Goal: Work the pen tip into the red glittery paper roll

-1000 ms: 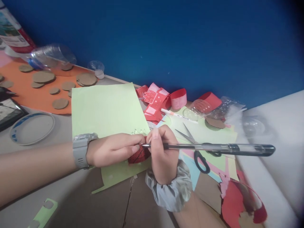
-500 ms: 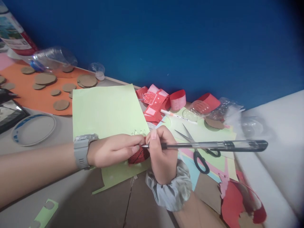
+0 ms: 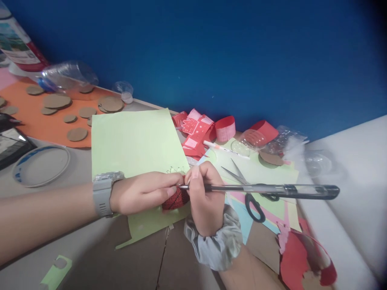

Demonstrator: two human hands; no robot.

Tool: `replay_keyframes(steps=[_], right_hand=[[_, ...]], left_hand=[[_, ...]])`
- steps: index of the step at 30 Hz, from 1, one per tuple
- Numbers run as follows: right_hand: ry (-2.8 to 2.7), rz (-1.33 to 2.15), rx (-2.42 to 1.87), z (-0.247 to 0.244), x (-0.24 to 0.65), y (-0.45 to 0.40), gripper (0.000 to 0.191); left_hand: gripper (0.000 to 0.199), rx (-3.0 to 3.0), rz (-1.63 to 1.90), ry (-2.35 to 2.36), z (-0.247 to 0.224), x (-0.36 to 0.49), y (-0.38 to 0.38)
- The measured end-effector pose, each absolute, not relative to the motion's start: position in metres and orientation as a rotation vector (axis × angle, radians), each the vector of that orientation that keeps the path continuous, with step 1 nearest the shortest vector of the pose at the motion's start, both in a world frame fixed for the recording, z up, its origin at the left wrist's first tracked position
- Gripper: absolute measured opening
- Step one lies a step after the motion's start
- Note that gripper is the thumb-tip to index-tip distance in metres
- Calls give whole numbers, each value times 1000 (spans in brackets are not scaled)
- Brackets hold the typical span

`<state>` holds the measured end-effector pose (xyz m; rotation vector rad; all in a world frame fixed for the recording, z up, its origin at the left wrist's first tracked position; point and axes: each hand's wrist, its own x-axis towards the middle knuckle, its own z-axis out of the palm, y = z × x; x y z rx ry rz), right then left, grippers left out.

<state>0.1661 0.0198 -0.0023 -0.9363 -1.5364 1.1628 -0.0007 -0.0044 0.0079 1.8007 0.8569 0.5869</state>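
Note:
My right hand pinches a black pen, its tip pointing left at a small red piece with dark crosshatched lines. The fingers of my left hand are pressed together on that red piece, their tips close to the pen's point. Beneath both hands lies a light green sheet, with a few drawn marks just above the red piece. A grey watch is on my left wrist and a grey scrunchie on my right.
Open scissors, a white marker and red paper rings lie right of the sheet. Cardboard discs rest on orange paper, near a clear bottle. A tape roll sits at left.
The pen's rear end has dipped slightly and its tip has shifted a little left. Both hands stay at the red piece; the view has moved slightly.

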Motion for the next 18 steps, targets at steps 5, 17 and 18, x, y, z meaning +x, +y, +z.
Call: replay_keyframes(steps=[5,17,18], right_hand=[[-1524,1180,-939,-3,166,20,31],[-1521,1170,-935,-3,166,21,32],[-1522,1175,-932,-3,166,21,31]], left_hand=[[25,1812,574,871,8,-1,-5],[23,1809,564,856,9,-1,-5],[23,1809,556,860,9,-1,-5]])
